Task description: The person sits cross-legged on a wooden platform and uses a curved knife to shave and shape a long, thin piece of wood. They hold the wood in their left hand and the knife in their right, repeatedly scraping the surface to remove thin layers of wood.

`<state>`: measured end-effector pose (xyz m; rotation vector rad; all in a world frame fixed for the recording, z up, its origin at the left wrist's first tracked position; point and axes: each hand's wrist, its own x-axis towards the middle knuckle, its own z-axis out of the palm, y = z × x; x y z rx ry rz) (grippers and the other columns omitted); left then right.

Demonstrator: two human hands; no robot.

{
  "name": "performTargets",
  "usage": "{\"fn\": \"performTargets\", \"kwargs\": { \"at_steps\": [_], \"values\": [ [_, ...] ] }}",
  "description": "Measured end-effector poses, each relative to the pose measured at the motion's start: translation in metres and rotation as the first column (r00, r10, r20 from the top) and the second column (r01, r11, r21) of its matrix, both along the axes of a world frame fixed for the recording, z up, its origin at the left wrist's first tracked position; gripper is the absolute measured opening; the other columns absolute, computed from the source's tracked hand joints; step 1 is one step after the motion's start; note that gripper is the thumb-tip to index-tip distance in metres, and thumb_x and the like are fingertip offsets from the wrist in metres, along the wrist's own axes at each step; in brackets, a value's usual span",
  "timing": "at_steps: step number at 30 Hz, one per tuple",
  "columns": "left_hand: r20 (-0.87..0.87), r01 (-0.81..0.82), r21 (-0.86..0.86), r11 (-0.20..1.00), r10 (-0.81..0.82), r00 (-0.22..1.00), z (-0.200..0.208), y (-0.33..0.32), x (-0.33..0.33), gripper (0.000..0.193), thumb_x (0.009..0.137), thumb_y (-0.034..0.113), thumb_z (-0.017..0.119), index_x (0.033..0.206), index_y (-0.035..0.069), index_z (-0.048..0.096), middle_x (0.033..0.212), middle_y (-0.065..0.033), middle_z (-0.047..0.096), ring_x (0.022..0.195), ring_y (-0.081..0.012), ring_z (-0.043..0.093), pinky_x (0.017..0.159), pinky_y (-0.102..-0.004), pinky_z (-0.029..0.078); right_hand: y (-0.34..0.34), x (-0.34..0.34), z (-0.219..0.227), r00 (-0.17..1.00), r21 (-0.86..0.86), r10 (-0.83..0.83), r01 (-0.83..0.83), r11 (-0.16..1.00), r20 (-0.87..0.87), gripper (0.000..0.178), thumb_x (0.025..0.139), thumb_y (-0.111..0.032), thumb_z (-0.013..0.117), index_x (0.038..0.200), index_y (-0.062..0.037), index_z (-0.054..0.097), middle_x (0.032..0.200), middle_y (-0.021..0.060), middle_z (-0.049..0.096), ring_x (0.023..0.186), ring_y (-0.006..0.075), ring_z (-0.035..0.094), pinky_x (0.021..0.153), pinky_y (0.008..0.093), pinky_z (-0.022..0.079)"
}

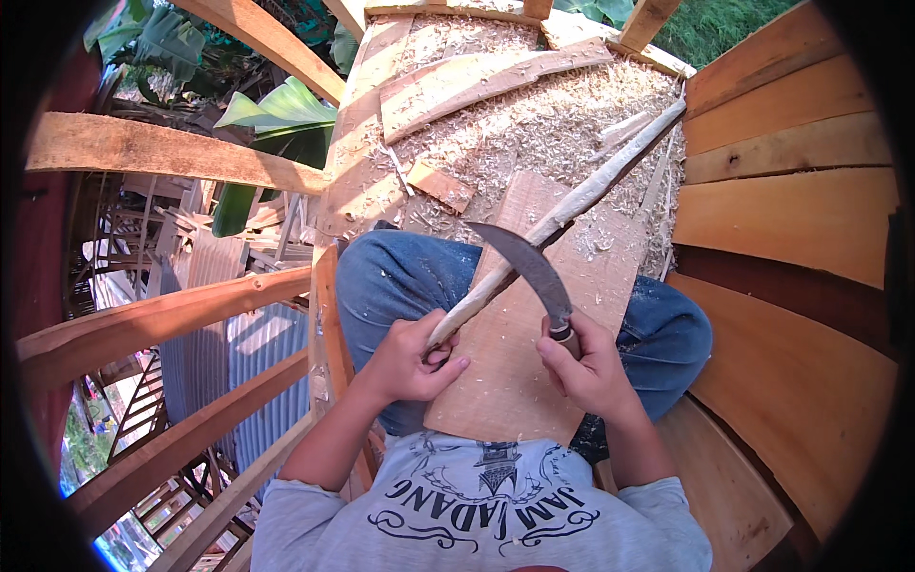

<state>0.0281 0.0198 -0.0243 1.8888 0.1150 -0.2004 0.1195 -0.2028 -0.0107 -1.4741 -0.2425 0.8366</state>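
Note:
My left hand (412, 360) is closed round the near end of a long pale stick (581, 195), with dark bark along its lower side. The stick slants away to the far right, across a wooden board (505, 381) that lies over my lap. In my right hand (586, 362) is the handle of a sickle (526, 259). Its dark curved blade points up and to the left and overlaps the stick in the view; I cannot tell whether they touch.
Wood shavings (534, 105) cover the floor ahead, around a large plank (477, 86) and a small wooden block (440, 186). Wooden rails (172, 310) run along the left, with corrugated sheets (267, 353) below. A plank wall (782, 210) rises close on the right.

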Motion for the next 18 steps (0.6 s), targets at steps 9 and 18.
{"fn": "performTargets", "kwargs": {
  "at_steps": [9,18],
  "values": [
    [-0.023,0.026,0.006,1.0,-0.026,0.999,0.001,0.0,0.002,0.022,0.072,0.009,0.072,0.081,0.003,0.052,0.051,0.0006,0.038,0.043,-0.0105,0.042,0.045,-0.0248,0.037,-0.004,-0.013,-0.02,0.92,-0.054,-0.279,0.305,0.951,0.275,0.014,0.094,-0.015,0.054,0.089,-0.0043,0.047,0.056,-0.0037,0.042,0.041,0.002,0.037,0.038,0.0183,0.029],
    [0.012,0.008,0.028,1.0,-0.009,1.0,-0.002,-0.002,-0.001,0.023,0.072,0.009,0.072,0.081,0.003,0.052,0.051,0.0003,0.039,0.043,-0.0103,0.043,0.045,-0.0251,0.037,-0.012,0.001,0.009,0.952,0.096,-0.159,0.19,0.977,-0.263,0.013,0.092,-0.012,0.058,0.088,-0.0036,0.049,0.061,-0.0044,0.045,0.048,0.0006,0.041,0.043,0.0179,0.031]
  ]
}}
